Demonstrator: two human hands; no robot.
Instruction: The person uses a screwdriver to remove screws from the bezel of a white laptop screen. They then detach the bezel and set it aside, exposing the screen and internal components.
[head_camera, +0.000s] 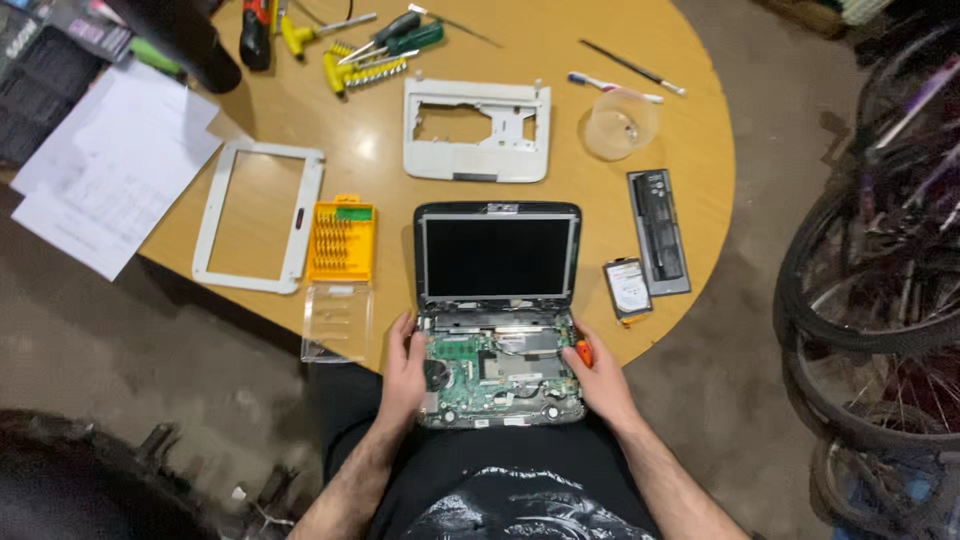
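Note:
A small dismantled laptop (497, 262) lies open at the table's near edge and over my lap, its green circuit board (492, 372) bare and its dark screen flat on the table. My left hand (405, 375) grips the left side of the base. On the right side rests my right hand (593, 378), which holds an orange-handled screwdriver (584, 352) against the base's edge.
On the round wooden table (560, 40) lie a white keyboard frame (477, 130), a white screen bezel (258, 215), a yellow bit set (342, 240) with clear lid, a battery (659, 230), a hard drive (628, 289), a clear cup (620, 124), screwdrivers (372, 55) and papers (110, 165). Bicycles (880, 270) stand right.

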